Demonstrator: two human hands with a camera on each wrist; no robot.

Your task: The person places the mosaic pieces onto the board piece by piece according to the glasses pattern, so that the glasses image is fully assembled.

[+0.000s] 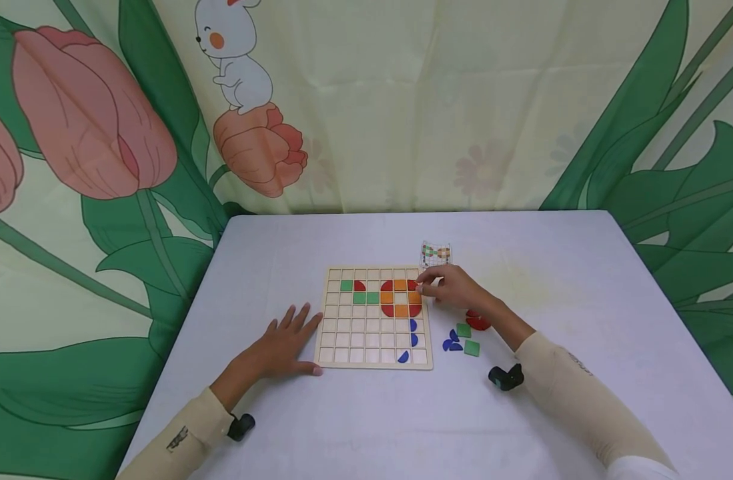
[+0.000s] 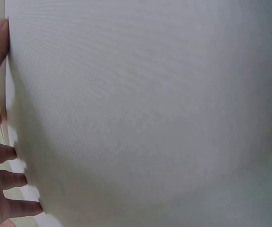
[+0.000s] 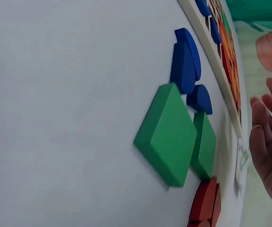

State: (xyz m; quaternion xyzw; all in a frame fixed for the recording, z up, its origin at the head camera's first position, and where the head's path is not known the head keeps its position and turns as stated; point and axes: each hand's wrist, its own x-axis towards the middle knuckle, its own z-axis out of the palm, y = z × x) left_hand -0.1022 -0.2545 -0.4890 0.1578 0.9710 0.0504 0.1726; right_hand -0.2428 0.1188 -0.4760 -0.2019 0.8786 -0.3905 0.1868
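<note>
White tablecloth [image 1: 354,420], wooden grid board [image 1: 372,366] on it, left hand [image 1: 282,348] splayed at its left edge, presumably bracing it, right hand [image 1: 455,288] at upper-right red quarter-circle [image 1: 411,285], can't tell if pinching.

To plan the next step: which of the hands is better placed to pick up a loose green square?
Probably the right hand: the loose green squares lie on its side of the board. The left hand rests by the opposite edge.
</note>
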